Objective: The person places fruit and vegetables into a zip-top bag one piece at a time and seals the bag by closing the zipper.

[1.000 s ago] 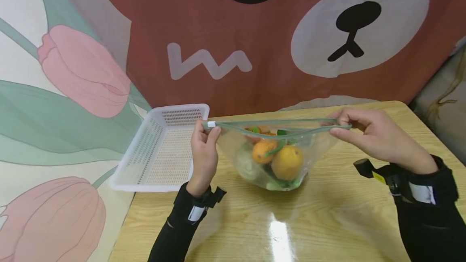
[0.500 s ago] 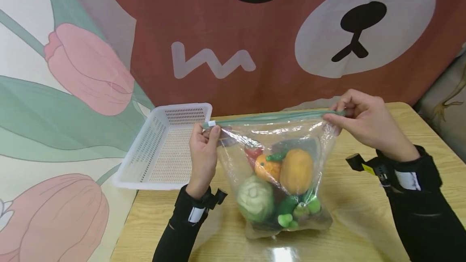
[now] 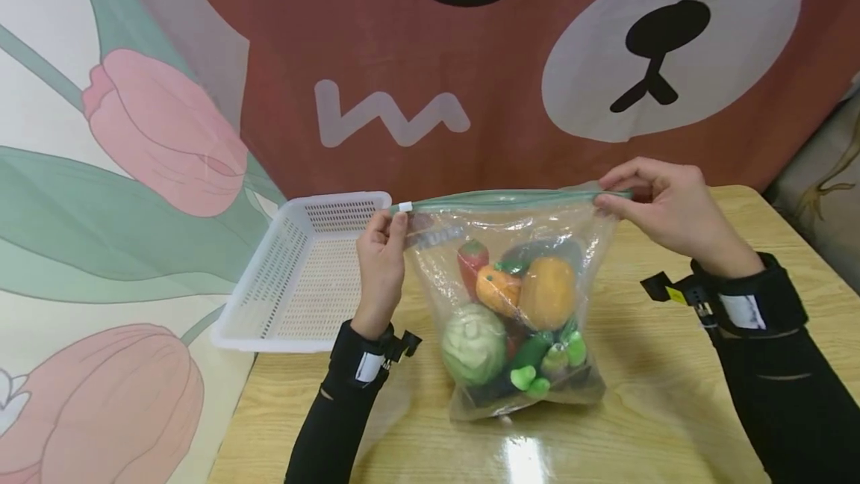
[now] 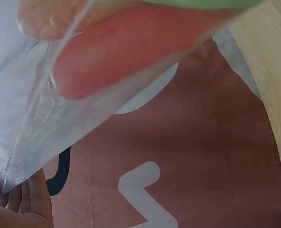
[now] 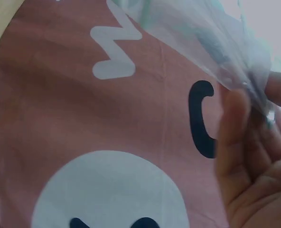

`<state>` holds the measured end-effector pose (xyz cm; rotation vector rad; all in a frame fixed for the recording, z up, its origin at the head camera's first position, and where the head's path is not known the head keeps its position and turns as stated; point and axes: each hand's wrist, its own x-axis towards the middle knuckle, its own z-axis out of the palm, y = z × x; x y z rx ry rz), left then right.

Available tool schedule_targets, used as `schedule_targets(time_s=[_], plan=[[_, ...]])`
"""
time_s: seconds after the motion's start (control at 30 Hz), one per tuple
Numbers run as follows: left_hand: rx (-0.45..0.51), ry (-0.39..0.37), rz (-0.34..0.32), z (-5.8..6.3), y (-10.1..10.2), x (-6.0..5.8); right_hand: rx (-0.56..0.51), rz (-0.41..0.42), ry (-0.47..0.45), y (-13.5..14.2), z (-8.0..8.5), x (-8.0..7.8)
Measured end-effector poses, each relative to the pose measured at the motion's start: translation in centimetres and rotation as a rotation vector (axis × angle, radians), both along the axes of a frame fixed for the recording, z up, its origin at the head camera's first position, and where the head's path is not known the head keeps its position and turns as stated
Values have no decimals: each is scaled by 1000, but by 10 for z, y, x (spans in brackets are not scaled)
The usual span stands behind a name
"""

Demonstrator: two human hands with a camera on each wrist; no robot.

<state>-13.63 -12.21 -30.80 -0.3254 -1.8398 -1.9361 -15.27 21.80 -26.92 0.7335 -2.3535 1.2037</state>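
Note:
A clear zipper bag (image 3: 430,275) with a green seal strip hangs upright between both hands in the head view. Inside it show a pale green cabbage (image 3: 474,344), an orange pumpkin-like piece (image 3: 499,290), a larger yellow-orange piece (image 3: 548,294), a red piece with a green top (image 3: 472,264) and several green vegetables. My left hand (image 3: 381,267) pinches the bag's top left corner beside the white slider (image 3: 404,207). With thumb and fingers, my right hand (image 3: 665,204) pinches the top right corner. The left wrist view shows the bag close up, a red piece (image 4: 117,52) pressing its side.
A white perforated basket (image 3: 316,275) stands on the wooden table (image 3: 672,394) to the left, just behind my left hand. Behind the table hangs a brown cloth with a bear print (image 3: 510,95). A flowered cloth (image 3: 161,245) covers the left side.
The bag has been tipped from its mouth facing me to its broad front facing me, and its top edge has risen. Both hands keep their pinch; the right hand moved up and slightly left.

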Motion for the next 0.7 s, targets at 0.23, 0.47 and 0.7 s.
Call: schedule_targets(time_s=[0.23, 0.47, 0.7], plan=[[5, 62, 25, 1, 9, -2, 395, 10, -143, -17, 33, 2], [4, 94, 1, 2, 14, -1, 684, 50, -128, -65, 74, 19], [76, 119, 18, -1, 18, 7, 845, 226, -5, -138, 88, 25]])
